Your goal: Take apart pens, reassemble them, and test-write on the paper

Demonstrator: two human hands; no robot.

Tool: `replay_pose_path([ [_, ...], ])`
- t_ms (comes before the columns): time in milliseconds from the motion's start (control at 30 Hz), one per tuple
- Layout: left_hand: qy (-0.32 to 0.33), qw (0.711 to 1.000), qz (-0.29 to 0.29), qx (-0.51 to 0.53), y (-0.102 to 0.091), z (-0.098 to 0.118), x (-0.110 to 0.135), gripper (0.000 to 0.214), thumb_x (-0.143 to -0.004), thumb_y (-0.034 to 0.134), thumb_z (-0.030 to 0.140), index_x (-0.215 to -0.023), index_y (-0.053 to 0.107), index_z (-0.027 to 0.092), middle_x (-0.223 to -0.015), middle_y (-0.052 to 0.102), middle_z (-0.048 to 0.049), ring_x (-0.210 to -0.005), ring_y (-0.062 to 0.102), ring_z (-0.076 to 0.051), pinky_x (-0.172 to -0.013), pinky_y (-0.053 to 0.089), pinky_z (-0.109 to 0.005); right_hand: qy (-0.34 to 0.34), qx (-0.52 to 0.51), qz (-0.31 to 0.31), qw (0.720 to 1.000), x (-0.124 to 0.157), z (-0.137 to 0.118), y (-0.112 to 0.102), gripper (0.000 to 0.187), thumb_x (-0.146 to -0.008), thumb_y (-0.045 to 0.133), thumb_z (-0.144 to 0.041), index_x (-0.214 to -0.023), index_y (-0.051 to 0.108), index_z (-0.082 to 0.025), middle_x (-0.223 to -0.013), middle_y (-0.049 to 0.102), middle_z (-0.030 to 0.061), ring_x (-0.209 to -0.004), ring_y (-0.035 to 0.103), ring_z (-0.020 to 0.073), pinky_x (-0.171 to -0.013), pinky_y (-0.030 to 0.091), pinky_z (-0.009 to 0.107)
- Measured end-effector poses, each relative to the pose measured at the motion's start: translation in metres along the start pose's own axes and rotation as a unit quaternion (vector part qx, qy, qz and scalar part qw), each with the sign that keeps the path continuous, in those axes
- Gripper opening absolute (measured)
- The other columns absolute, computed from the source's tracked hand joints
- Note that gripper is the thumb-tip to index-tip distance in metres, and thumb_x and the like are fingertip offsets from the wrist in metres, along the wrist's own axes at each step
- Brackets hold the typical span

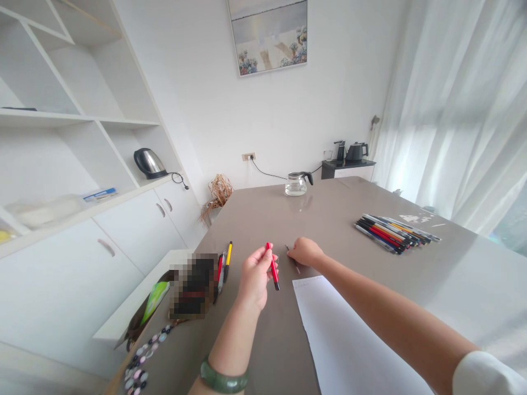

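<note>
My left hand (255,277) is closed around a red pen (272,267) with a black tip, holding it upright above the grey table (263,219). My right hand (304,252) rests on the table just right of it, fingers curled on a thin dark piece (291,258), perhaps a pen cap or refill, too small to name. A white sheet of paper (346,340) lies under my right forearm. To the left of my left hand lie a yellow pen (228,254) and a couple of other pens (220,270).
A row of several coloured pens (391,230) lies at the right of the table. A glass kettle (297,184) stands at the far edge. A blurred dark object (193,285) and beads (140,367) sit at the left edge. White shelves and cabinets (102,219) stand left.
</note>
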State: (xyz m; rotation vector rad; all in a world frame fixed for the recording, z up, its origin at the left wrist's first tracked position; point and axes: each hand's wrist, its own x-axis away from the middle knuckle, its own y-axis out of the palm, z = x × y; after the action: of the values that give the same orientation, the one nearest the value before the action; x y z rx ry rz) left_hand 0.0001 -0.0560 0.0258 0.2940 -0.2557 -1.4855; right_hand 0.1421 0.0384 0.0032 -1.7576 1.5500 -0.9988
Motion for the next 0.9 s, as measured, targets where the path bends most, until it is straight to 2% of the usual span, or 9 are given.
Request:
replay_pose_path([
  [200,-0.004,1.000,-0.007,-0.015,0.001,0.001,0.001,0.041,-0.066,0.059,0.042,-0.099,0.057,0.016,-0.071,0.053,-0.0018,-0.055,0.049,-0.008,-0.050,0.039,-0.020,-0.021,-0.039,0.006,0.999,0.007,0.000,-0.004,0.010,-0.064,0.058,-0.026,-0.059,0.060,-0.017,-0.052,0.057,0.0056,-0.056,0.055,0.0166,-0.045,0.034,0.022],
  [400,-0.024,0.999,-0.013,-0.036,0.003,0.000,0.002,0.041,-0.066,0.060,0.041,-0.097,0.058,0.015,-0.074,0.054,-0.0037,-0.058,0.050,-0.009,-0.054,0.041,-0.022,-0.040,-0.103,0.002,0.994,0.002,0.005,-0.005,0.019,-0.065,0.056,-0.028,-0.051,0.056,-0.015,-0.044,0.052,0.0026,-0.045,0.047,0.0106,-0.042,0.029,0.021],
  [567,-0.050,0.994,-0.049,-0.087,0.008,-0.005,0.005,0.040,-0.068,0.059,0.039,-0.099,0.057,0.015,-0.072,0.053,-0.0034,-0.059,0.052,-0.010,-0.056,0.043,-0.024,-0.077,-0.195,-0.006,0.978,0.016,0.013,-0.019,0.027,-0.071,0.048,-0.039,-0.062,0.056,-0.014,-0.051,0.053,0.0002,-0.041,0.038,0.0064,-0.040,0.029,0.019],
  [667,-0.053,0.986,-0.067,-0.144,0.010,-0.010,0.007,0.038,-0.067,0.060,0.038,-0.099,0.058,0.016,-0.071,0.054,-0.0032,-0.053,0.049,-0.008,-0.050,0.040,-0.021,-0.109,-0.255,-0.031,0.960,0.039,0.020,-0.032,0.034,-0.073,0.043,-0.046,-0.073,0.056,-0.015,-0.056,0.053,-0.0011,-0.041,0.036,0.0055,-0.041,0.032,0.019],
  [733,-0.046,0.979,-0.083,-0.178,0.012,-0.013,0.009,0.035,-0.067,0.060,0.037,-0.096,0.059,0.017,-0.072,0.056,-0.0036,-0.052,0.048,-0.008,-0.047,0.038,-0.019,-0.141,-0.325,-0.076,0.932,0.055,0.023,-0.038,0.036,-0.072,0.045,-0.049,-0.076,0.056,-0.015,-0.058,0.052,-0.0010,-0.043,0.037,0.0058,-0.043,0.033,0.019],
  [833,-0.043,0.972,-0.114,-0.200,0.014,-0.017,0.011,0.032,-0.067,0.060,0.037,-0.092,0.058,0.017,-0.071,0.058,-0.0039,-0.052,0.049,-0.009,-0.045,0.037,-0.018,-0.178,-0.393,-0.157,0.888,0.075,0.027,-0.038,0.035,-0.070,0.050,-0.048,-0.078,0.056,-0.014,-0.061,0.052,0.0000,-0.049,0.041,0.0072,-0.045,0.035,0.019],
  [900,-0.053,0.970,-0.135,-0.197,0.017,-0.017,0.012,0.033,-0.067,0.059,0.039,-0.091,0.057,0.016,-0.071,0.060,-0.0047,-0.053,0.052,-0.010,-0.046,0.038,-0.019,-0.184,-0.403,-0.181,0.878,0.083,0.029,-0.034,0.031,-0.069,0.053,-0.045,-0.077,0.056,-0.014,-0.061,0.052,-0.0002,-0.051,0.043,0.0077,-0.047,0.037,0.020],
])
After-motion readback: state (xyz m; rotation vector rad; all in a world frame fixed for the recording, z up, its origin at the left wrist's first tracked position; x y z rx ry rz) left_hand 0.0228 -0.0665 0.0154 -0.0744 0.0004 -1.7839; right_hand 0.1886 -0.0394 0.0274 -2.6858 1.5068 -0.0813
